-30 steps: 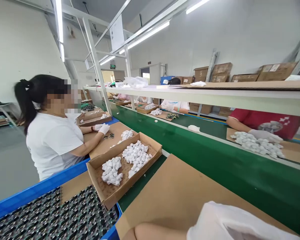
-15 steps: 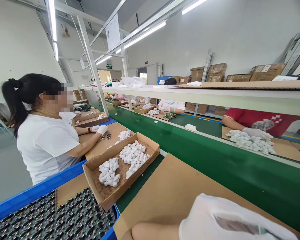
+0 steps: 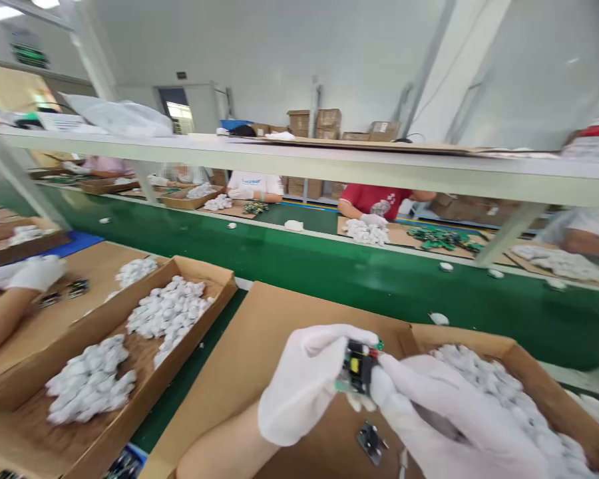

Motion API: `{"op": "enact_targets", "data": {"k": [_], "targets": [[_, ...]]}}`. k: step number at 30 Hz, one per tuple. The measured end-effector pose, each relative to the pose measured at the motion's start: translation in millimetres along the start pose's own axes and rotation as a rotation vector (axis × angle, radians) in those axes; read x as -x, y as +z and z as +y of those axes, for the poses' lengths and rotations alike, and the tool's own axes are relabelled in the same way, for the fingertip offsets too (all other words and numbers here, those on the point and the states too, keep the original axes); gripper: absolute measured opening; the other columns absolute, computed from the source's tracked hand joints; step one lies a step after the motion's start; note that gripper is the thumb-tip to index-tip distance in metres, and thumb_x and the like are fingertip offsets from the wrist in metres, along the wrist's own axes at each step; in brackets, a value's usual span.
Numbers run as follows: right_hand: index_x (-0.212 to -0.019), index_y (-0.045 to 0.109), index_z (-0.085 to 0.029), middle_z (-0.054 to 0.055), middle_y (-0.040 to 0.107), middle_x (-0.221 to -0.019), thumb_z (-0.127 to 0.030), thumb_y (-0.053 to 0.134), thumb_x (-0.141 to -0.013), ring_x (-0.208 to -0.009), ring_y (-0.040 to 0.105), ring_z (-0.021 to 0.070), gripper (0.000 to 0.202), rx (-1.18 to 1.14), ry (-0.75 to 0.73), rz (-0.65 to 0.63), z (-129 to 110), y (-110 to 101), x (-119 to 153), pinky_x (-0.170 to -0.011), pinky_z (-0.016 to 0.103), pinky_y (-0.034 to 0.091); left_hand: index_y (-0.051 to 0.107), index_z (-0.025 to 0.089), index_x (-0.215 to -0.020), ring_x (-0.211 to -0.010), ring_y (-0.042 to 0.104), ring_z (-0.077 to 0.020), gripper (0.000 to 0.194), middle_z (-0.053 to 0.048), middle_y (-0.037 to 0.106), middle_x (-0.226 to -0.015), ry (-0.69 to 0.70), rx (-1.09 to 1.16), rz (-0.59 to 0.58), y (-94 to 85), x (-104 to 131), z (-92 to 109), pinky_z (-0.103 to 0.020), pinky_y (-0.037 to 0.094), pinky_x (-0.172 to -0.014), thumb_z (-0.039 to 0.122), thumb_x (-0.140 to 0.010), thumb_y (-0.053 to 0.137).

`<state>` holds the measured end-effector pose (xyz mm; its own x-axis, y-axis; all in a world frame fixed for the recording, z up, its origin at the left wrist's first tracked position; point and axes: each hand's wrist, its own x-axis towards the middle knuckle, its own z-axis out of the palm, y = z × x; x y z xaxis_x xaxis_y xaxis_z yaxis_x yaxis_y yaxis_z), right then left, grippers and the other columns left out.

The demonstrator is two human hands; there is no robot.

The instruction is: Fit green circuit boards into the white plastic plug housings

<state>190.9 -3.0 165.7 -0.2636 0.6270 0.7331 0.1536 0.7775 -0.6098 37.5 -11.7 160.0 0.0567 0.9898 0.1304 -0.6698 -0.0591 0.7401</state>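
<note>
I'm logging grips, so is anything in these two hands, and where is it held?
Yes, a circuit board: the left hand grips it by its left side, and the right hand has fingers on its right side.

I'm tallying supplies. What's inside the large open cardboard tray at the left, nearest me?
The tray holds two heaps of small white lumps, a nearer heap and a farther heap, with bare brown bottom between. Whatever lies beneath them is covered.
</note>
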Motion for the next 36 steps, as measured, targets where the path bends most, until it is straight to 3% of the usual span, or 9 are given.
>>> {"op": "enact_targets", "data": {"k": [5,10,18,22,25,27,28,32,36], "targets": [[-0.114,0.070,-0.033,-0.001,0.072,-0.084,-0.004,0.064,-0.087,-0.068,0.067,0.0151,0.040,-0.015,0.005,0.013,-1.6,-1.9,1.5,-0.056,0.023,0.053,0.080,0.015,-0.092,-0.049,0.065,-0.0124,0.035,-0.008,0.072,-0.066,-0.056,0.021,-0.107,4.4,-0.5,6.2,-0.015,0.051,-0.046,0.046,-0.078,0.077],[-0.102,0.074,-0.028,-0.001,0.069,-0.074,-0.004,0.067,-0.086,-0.059,0.062,0.0125,0.030,0.093,-0.055,0.140,1.6,4.8,3.5,-0.054,0.023,0.052,0.081,0.016,-0.092,-0.052,0.063,-0.0116,0.032,-0.007,0.071,-0.069,0.032,-0.045,-0.019,5.6,4.6,0.6,-0.016,0.050,-0.049,0.045,-0.077,0.078],[-0.112,0.071,-0.026,0.003,0.073,-0.080,-0.006,0.065,-0.086,-0.065,0.067,0.0158,0.034,0.282,-0.139,0.219,5.1,18.0,9.5,-0.060,0.025,0.054,0.080,0.015,-0.087,-0.058,0.058,-0.0114,0.029,-0.006,0.069,-0.074,0.052,-0.076,0.047,10.7,7.2,3.1,-0.019,0.050,-0.055,0.040,-0.073,0.082],[-0.113,0.071,-0.024,0.003,0.070,-0.077,-0.008,0.057,-0.089,-0.058,0.063,0.0136,0.032,0.088,-0.077,0.129,-4.4,9.8,3.9,-0.049,0.022,0.050,0.078,0.016,-0.085,-0.059,0.062,-0.0111,0.024,-0.005,0.071,-0.079,-0.018,0.106,0.089,12.2,6.4,6.5,-0.018,0.050,-0.052,0.039,-0.079,0.078],[-0.121,0.069,-0.027,0.001,0.067,-0.076,-0.010,0.053,-0.092,-0.046,0.052,0.0098,0.038,0.022,0.082,0.256,-8.5,2.1,5.0,-0.036,0.020,0.038,0.076,0.018,-0.081,-0.074,0.067,-0.0132,0.018,-0.005,0.071,-0.082,-0.124,0.318,0.076,11.2,4.1,6.8,-0.017,0.053,-0.059,0.035,-0.085,0.072],[-0.126,0.066,-0.029,0.000,0.066,-0.077,-0.007,0.057,-0.090,-0.048,0.052,0.0098,0.043,0.087,0.049,0.350,-9.6,0.0,5.6,-0.037,0.020,0.036,0.076,0.016,-0.084,-0.078,0.067,-0.0134,0.020,-0.006,0.071,-0.085,-0.187,0.374,0.049,9.7,2.6,4.8,-0.016,0.053,-0.060,0.035,-0.087,0.070],[-0.125,0.066,-0.030,0.000,0.066,-0.077,-0.005,0.059,-0.088,-0.051,0.055,0.0105,0.045,0.123,0.003,0.326,-10.2,0.0,4.7,-0.040,0.020,0.040,0.076,0.015,-0.087,-0.075,0.067,-0.0130,0.022,-0.006,0.071,-0.085,-0.208,0.366,0.037,8.7,2.1,3.3,-0.017,0.053,-0.059,0.036,-0.088,0.070],[-0.097,0.076,-0.025,0.000,0.061,-0.066,-0.007,0.056,-0.086,-0.054,0.058,0.0131,0.029,0.228,-0.125,0.107,-15.1,6.9,-7.5,-0.045,0.021,0.048,0.075,0.012,-0.090,-0.063,0.063,-0.0126,0.029,-0.006,0.070,-0.081,-0.225,0.274,0.008,4.9,1.5,-4.0,-0.021,0.052,-0.055,0.040,-0.089,0.067],[-0.066,0.068,-0.022,-0.005,0.048,-0.049,-0.009,0.059,-0.090,-0.040,0.049,0.0096,0.028,0.194,0.019,0.086,-16.8,18.2,-15.8,-0.031,0.016,0.039,0.075,0.012,-0.086,-0.070,0.066,-0.0158,0.028,-0.006,0.071,-0.083,-0.261,0.298,0.051,2.6,2.6,-8.7,-0.022,0.050,-0.054,0.040,-0.088,0.068]]}}
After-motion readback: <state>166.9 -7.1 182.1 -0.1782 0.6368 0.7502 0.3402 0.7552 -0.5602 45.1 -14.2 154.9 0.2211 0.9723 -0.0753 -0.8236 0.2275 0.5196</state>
